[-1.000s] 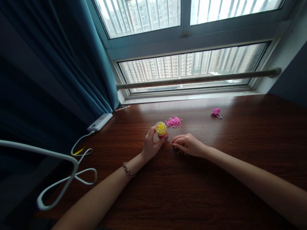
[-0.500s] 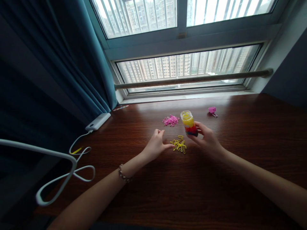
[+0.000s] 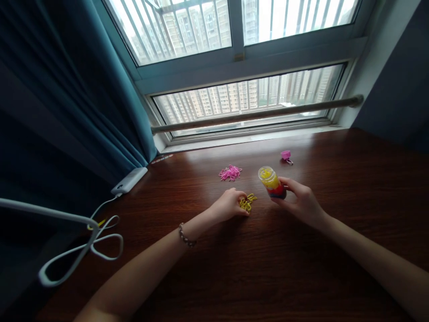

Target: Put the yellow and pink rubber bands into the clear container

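**Me:** Head view, looking down at the table (image 3: 301, 268). My right hand (image 3: 301, 203) is wrapped around the jar (image 3: 272, 182), fingers closed on its lower half, tipped a little so the open mouth leans toward the window. It already shows layers of bands, yellow on top, red and something darker below. My left hand (image 3: 229, 205) is curled over the yellow bands (image 3: 247, 203), just left of the jar, fingertips pinching into the heap; I can't tell how many I actually have hold of.

**Friend:** So what makes this bit go well?

**Me:** I'd say pinching a small clump rather than raking the whole heap. These bands are springy and tangle, so a big grab would likely shed some on the way over. I'd also keep the jar close, with its mouth turned toward my left hand, so the carry is short.

**Friend:** And the other bits lying about?

**Me:** The pink bands (image 3: 230, 172) lie beyond the jar and to its left, well apart from the yellow ones, so no mixing if I stay low. The pink cap (image 3: 286, 155) sits beyond the jar nearer the window, out of the way.

**Friend:** Any risk?

**Me:** Mostly the jar. It's narrow, and I'd guess a band catching the rim could flick out, so I'd push each clump down inside before letting go.
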`<act>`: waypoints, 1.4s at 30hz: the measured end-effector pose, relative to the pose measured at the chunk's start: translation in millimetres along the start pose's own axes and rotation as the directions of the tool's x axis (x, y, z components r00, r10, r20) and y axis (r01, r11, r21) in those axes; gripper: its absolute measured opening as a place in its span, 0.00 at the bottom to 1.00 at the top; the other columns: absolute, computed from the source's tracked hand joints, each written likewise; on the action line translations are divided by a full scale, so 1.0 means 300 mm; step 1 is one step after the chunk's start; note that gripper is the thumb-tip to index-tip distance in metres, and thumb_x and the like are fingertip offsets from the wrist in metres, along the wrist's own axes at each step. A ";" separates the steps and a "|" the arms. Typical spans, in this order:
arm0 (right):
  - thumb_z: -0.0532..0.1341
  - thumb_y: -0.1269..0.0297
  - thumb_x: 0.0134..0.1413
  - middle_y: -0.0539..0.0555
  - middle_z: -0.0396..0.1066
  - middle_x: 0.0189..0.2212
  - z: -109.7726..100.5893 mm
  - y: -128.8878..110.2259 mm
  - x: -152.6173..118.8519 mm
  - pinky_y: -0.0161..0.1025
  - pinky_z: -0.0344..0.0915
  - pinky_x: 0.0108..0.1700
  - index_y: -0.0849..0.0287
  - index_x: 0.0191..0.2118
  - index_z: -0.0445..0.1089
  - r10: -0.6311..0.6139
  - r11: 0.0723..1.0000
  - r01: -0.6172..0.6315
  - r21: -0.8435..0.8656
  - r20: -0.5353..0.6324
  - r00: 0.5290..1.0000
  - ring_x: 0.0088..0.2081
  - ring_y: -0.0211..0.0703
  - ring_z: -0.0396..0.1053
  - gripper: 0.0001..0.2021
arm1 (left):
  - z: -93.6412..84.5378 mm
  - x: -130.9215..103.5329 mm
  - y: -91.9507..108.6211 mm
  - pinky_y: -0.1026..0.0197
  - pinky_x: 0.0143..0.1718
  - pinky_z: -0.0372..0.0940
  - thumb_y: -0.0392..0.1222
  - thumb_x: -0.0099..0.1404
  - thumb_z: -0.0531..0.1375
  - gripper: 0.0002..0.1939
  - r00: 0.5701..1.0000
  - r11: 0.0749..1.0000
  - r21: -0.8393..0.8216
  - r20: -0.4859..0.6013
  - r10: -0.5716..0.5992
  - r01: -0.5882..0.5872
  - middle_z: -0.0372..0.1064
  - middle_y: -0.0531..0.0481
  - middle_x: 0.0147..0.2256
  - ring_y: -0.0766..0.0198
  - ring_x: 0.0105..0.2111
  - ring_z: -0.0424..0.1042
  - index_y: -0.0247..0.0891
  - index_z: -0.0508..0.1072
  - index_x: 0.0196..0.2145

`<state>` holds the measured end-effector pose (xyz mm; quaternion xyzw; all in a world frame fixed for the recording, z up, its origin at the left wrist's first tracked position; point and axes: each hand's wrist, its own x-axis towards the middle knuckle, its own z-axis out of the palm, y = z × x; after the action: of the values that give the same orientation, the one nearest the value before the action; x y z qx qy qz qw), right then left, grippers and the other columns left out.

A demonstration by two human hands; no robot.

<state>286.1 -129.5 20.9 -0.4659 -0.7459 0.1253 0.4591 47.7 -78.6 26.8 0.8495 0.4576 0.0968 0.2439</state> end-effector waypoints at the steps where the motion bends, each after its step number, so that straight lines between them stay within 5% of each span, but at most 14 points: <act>1: 0.63 0.62 0.44 0.55 0.70 0.39 -0.004 -0.002 0.000 0.40 0.66 0.40 0.60 0.47 0.63 -0.008 1.000 0.008 0.004 0.002 1.000 0.38 0.45 0.69 0.21 | -0.003 0.008 0.001 0.66 0.27 0.58 0.49 0.43 0.66 0.24 1.000 1.000 -0.030 0.016 -0.005 0.006 0.65 0.51 0.30 0.65 0.27 0.64 0.38 0.73 0.39; 6: 0.63 0.63 0.44 0.55 0.70 0.39 -0.020 -0.009 0.006 0.40 0.66 0.40 0.60 0.46 0.63 -0.045 0.999 0.045 0.009 0.017 0.999 0.38 0.45 0.68 0.21 | -0.011 0.033 -0.002 0.68 0.22 0.56 0.40 0.50 0.60 0.10 0.997 0.992 -0.119 0.072 -0.022 0.030 0.68 0.51 0.23 0.69 0.22 0.64 0.33 0.75 0.30; 13: 0.62 0.65 0.44 0.55 0.69 0.41 -0.038 0.013 0.025 0.43 0.64 0.45 0.55 0.47 0.65 -0.034 0.999 0.040 -0.037 0.137 0.990 0.42 0.48 0.67 0.21 | -0.045 0.047 -0.033 0.68 0.21 0.58 0.37 0.49 0.60 0.07 0.997 0.961 -0.270 0.038 0.072 -0.059 0.69 0.50 0.21 0.69 0.20 0.65 0.31 0.75 0.26; 18: 0.62 0.68 0.40 0.54 0.69 0.40 -0.032 0.051 0.018 0.44 0.64 0.44 0.54 0.48 0.67 -0.003 0.996 0.024 -0.088 0.231 0.973 0.41 0.48 0.66 0.23 | -0.088 0.027 -0.037 0.65 0.26 0.65 0.40 0.48 0.64 0.10 0.998 0.781 -0.622 -0.056 0.020 -0.051 0.71 0.49 0.23 0.67 0.23 0.69 0.30 0.74 0.28; 21: 0.62 0.68 0.40 0.54 0.69 0.41 -0.023 0.043 0.006 0.43 0.63 0.44 0.54 0.49 0.67 -0.008 0.995 0.036 -0.095 0.283 0.959 0.41 0.48 0.66 0.24 | -0.081 0.006 -0.017 0.64 0.25 0.66 0.42 0.47 0.65 0.12 0.984 0.682 -0.716 -0.174 0.026 -0.145 0.71 0.49 0.24 0.68 0.22 0.68 0.30 0.73 0.29; 25: 0.62 0.67 0.41 0.54 0.69 0.41 -0.009 0.011 -0.007 0.42 0.63 0.44 0.54 0.50 0.66 -0.009 0.998 0.029 -0.056 0.321 0.947 0.41 0.47 0.66 0.24 | -0.056 -0.018 0.020 0.64 0.28 0.67 0.42 0.49 0.65 0.11 0.935 0.729 -0.608 -0.331 0.128 -0.315 0.71 0.47 0.28 0.67 0.26 0.69 0.31 0.73 0.28; 30: 0.63 0.67 0.41 0.54 0.69 0.42 0.001 -0.003 -0.015 0.43 0.63 0.45 0.53 0.49 0.66 0.010 1.000 -0.003 -0.024 0.311 0.950 0.42 0.47 0.66 0.24 | -0.032 -0.035 0.035 0.65 0.29 0.68 0.41 0.54 0.62 0.07 0.841 0.855 -0.364 -0.522 0.142 -0.370 0.72 0.48 0.26 0.67 0.25 0.70 0.34 0.73 0.26; 36: 0.63 0.64 0.42 0.54 0.70 0.39 0.002 -0.002 -0.014 0.42 0.64 0.42 0.54 0.48 0.67 0.050 0.999 -0.047 -0.016 0.302 0.952 0.39 0.47 0.68 0.22 | -0.059 -0.035 0.043 0.60 0.37 0.68 0.40 0.60 0.56 0.09 0.794 0.802 -0.258 -0.475 0.379 -0.538 0.71 0.42 0.37 0.62 0.36 0.71 0.35 0.75 0.33; 42: 0.63 0.66 0.41 0.54 0.69 0.42 0.005 -0.014 -0.018 0.43 0.64 0.45 0.53 0.49 0.67 0.013 1.000 -0.015 0.006 0.304 0.953 0.42 0.48 0.67 0.24 | -0.053 -0.042 0.048 0.63 0.32 0.67 0.41 0.60 0.57 0.08 0.751 0.832 -0.172 -0.552 0.361 -0.527 0.72 0.46 0.31 0.66 0.30 0.71 0.36 0.75 0.28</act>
<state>283.1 -135.7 19.7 -0.4445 -0.8038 0.2017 0.3402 45.0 -90.5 48.5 0.8292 0.2643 0.4405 0.2203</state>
